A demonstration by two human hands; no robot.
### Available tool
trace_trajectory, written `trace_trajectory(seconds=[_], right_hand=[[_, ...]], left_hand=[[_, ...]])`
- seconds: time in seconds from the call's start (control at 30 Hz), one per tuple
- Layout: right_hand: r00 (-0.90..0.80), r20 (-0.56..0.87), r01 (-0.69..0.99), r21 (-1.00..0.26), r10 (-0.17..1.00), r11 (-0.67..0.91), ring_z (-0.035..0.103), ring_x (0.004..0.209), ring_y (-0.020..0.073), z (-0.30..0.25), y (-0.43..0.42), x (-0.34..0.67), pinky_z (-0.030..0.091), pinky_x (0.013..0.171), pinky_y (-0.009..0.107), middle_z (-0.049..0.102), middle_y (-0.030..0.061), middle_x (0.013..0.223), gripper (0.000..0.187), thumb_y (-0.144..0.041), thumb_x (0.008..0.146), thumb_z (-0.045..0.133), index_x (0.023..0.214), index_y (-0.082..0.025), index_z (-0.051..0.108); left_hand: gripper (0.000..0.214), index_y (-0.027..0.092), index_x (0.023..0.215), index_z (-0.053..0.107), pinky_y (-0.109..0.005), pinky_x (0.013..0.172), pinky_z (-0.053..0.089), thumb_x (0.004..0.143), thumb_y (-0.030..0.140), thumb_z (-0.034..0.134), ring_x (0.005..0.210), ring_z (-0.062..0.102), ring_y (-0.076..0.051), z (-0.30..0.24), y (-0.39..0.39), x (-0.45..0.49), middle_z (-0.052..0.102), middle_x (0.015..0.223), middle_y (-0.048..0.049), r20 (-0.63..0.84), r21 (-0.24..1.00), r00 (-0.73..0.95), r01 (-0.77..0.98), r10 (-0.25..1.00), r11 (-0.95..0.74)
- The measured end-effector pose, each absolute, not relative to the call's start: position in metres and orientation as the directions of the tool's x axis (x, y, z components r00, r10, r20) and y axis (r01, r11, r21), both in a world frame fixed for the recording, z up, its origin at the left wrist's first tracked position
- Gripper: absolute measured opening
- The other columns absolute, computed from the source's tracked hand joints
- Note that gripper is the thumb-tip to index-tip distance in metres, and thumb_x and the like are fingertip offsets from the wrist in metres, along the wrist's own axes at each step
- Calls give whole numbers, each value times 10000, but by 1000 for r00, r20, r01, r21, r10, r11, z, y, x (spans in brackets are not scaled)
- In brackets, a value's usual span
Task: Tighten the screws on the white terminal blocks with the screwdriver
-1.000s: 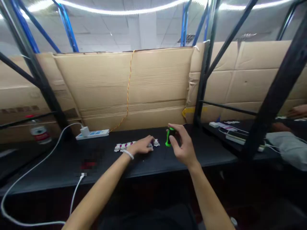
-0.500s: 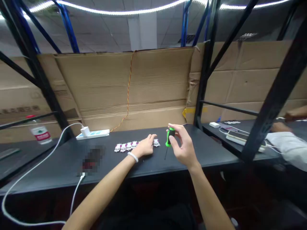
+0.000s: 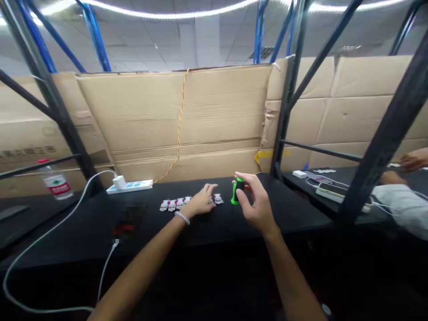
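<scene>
A row of several small white parts with purple bits lies along the middle of the black table. Over the right half of that row is my left hand, palm down, with a pale bracelet at the wrist. Its thumb and fingers are apart around one of the parts; whether they touch it I cannot tell. The rightmost part lies just beyond the fingertips. My right hand is closed around the green and black handle of a screwdriver, held upright. Its shaft blends into the dark tabletop.
A white power strip with a plugged-in charger stands at the back left. Its white cable loops to a blurred-out device. A bottle stands far left. Dark rack posts flank the table. Another person's sleeve shows at right.
The fingers of my left hand have spread a little, and the thumb now shows apart from them. My right hand keeps the screwdriver in nearly the same place. The tabletop looks darker.
</scene>
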State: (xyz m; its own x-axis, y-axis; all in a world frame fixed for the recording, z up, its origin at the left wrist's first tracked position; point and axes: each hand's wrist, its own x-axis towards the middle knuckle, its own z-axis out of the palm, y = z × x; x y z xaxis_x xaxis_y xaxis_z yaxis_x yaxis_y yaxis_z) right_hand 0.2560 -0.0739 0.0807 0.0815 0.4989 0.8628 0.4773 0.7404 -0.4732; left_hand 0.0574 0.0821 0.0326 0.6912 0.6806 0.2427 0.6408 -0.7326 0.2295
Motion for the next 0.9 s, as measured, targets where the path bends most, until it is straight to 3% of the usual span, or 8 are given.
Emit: trace_trajectory(seconds=[0.1,0.17,0.37,0.47,0.6,0.7,0.8,0.9], right_hand=[[85,864,480,-471,496,740,702,1159,287,80,-74,257,604,984,488,653,117,1300,369,-244,1025,577,1390,-285,617],[90,862,485,-475,498,735,706,1151,283,80,-74,258,600,988,486,653,111,1297,368,-241,1023,583,1386,-287,620],[86,859,482,-479,504,734,707,1159,291,79,-73,257,606,987,495,660,115,1300,373,-251,1021,585,1391,-288,619],[86,861,478,-477,501,737,707,1171,293,79,-74,256,612,993,497,661,117,1301,368,-261,1022,588,1387,-288,626],[112,848,441,-509,518,739,720,1190,295,74,-70,256,621,1019,503,672,122,1322,373,-293,1030,600,1402,-287,629],[153,813,316,-578,561,752,746,1184,287,68,-62,255,611,1076,519,706,135,1346,442,-337,1030,638,1462,-264,583],[162,779,196,-628,606,754,771,1153,283,63,-54,252,617,1074,524,755,146,1296,427,-385,1013,682,1403,-240,586],[169,771,161,-636,613,755,780,1114,268,60,-48,248,649,1002,489,772,132,1237,373,-407,1010,692,1323,-251,561]], left_hand=[[708,232,1586,361,-541,1198,432,938,253,643,1452,542,-344,46,92,34,517,1584,-181,196,224,658,691,727,-687],[678,239,1520,463,-596,1201,397,890,278,708,1452,543,-377,52,98,16,584,1544,-169,130,204,642,729,756,-654],[615,276,1423,609,-500,1221,353,827,229,753,1404,588,-336,50,94,-12,675,1483,-99,17,144,643,756,765,-639],[473,278,1321,682,-523,1210,333,856,220,747,1339,620,-332,49,74,-10,729,1381,-83,33,127,656,745,754,-654],[303,247,1172,756,-540,1177,348,887,336,808,1252,640,-356,47,33,-5,751,1226,-95,100,95,679,721,727,-686],[353,230,1185,751,-498,1147,399,899,425,820,1204,641,-339,38,4,-4,727,1191,-89,146,187,648,724,747,-664],[525,228,1364,677,-411,1096,473,904,432,825,1219,636,-308,28,-14,-4,680,1301,-100,170,347,625,685,761,-640],[466,223,1341,690,-378,1078,498,921,385,809,1198,646,-288,22,-20,-2,683,1269,-92,174,405,649,638,740,-655]])
